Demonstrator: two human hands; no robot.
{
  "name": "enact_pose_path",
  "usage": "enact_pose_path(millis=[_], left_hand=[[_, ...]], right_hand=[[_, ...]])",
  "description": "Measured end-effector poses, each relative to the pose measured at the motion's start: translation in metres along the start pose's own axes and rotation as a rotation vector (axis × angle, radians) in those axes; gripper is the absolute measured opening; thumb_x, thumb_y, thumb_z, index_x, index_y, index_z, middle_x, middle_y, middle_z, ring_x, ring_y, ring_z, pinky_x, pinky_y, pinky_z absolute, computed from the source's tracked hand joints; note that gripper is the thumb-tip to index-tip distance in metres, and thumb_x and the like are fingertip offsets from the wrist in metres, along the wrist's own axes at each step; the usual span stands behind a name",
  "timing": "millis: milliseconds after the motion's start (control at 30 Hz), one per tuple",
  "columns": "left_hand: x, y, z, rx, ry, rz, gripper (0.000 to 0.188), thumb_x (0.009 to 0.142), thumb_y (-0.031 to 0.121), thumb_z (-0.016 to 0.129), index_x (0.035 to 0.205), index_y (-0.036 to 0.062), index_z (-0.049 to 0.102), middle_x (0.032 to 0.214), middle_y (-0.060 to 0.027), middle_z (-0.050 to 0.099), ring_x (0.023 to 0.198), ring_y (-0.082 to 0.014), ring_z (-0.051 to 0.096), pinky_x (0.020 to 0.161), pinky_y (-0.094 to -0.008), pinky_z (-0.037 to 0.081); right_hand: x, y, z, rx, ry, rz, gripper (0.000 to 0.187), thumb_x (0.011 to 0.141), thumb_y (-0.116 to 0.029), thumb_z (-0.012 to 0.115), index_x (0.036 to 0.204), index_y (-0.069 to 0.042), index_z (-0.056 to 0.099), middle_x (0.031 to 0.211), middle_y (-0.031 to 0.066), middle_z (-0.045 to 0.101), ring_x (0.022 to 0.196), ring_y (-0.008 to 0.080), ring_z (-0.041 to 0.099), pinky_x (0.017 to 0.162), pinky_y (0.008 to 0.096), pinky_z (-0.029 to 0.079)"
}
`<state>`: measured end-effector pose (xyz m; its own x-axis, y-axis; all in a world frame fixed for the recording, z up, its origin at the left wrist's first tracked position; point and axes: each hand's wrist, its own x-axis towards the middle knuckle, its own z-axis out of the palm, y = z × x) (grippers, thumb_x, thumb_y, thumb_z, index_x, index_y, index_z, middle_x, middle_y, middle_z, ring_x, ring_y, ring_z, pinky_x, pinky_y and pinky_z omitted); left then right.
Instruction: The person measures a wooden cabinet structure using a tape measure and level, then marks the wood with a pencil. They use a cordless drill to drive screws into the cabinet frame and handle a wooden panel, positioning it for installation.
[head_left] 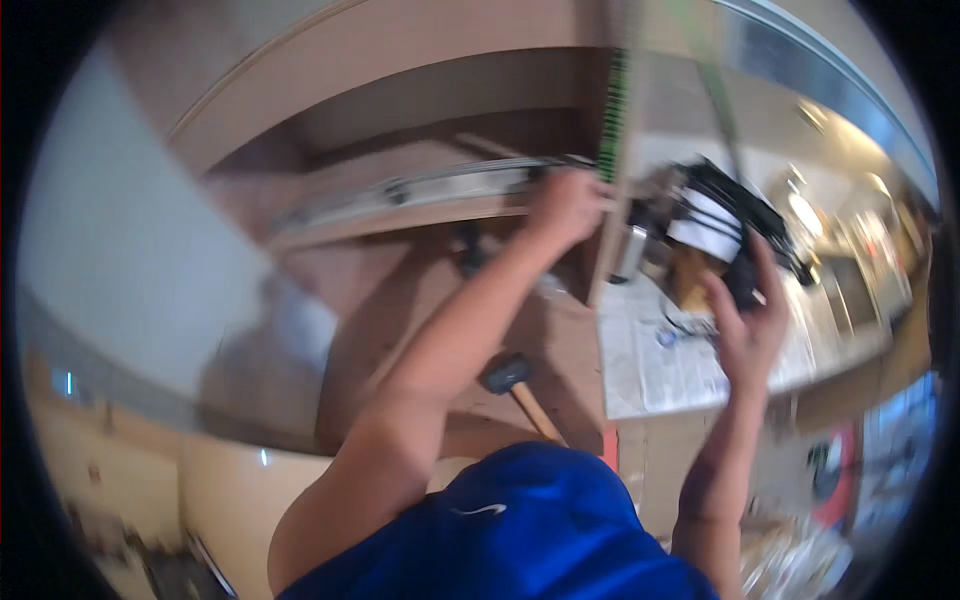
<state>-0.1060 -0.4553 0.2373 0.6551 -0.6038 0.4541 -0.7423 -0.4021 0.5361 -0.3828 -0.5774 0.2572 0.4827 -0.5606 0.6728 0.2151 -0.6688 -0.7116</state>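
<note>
My left hand (572, 208) is at the right end of a long silver spirit level (440, 187), which lies along a shelf's front edge. Its fingers are closed against the front edge of an upright panel (613, 225); what they pinch is blurred. My right hand (752, 335) is raised with thumb and fingers apart, holding nothing that I can see. Just beyond it is a dark bundle of black items (735, 205) with a white label. Below my left forearm, a black-headed mallet with a wooden handle (532, 405) lies on the lower board.
Wooden cabinet boards (390, 295) surround my left arm. A green-and-black strip (612, 115) runs up the panel's edge. On the right, a counter covered with printed paper (655, 375) bears several items. A pale smooth panel (150, 240) stands at the left.
</note>
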Motion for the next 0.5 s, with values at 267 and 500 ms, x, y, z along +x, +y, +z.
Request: enact_pose_path(millis=[267, 500], left_hand=[[-0.132, -0.099, -0.17, 0.114, 0.451, -0.056, 0.017, 0.095, 0.027, 0.073, 0.097, 0.0108, 0.079, 0.088, -0.0153, 0.072, 0.08, -0.0369, 0.069, 0.071, -0.0463, 0.054], [-0.233, -0.277, -0.342, 0.65, 0.674, -0.331, 0.024, 0.099, 0.027, 0.068, 0.091, 0.0057, 0.076, 0.091, -0.0218, 0.074, 0.083, -0.0432, 0.07, 0.073, -0.0512, 0.055]], right_hand=[[-0.023, -0.074, 0.082, 0.009, -0.315, -0.134, 0.074, 0.08, -0.017, 0.087, 0.147, 0.0, 0.06, 0.125, 0.0163, 0.069, 0.113, 0.0249, 0.067, 0.1, 0.0369, 0.052], [-0.038, -0.137, 0.237, -0.13, -0.585, -0.383, 0.075, 0.076, -0.041, 0.084, 0.139, -0.005, 0.065, 0.097, 0.0183, 0.068, 0.083, 0.0373, 0.071, 0.074, 0.0453, 0.058]])
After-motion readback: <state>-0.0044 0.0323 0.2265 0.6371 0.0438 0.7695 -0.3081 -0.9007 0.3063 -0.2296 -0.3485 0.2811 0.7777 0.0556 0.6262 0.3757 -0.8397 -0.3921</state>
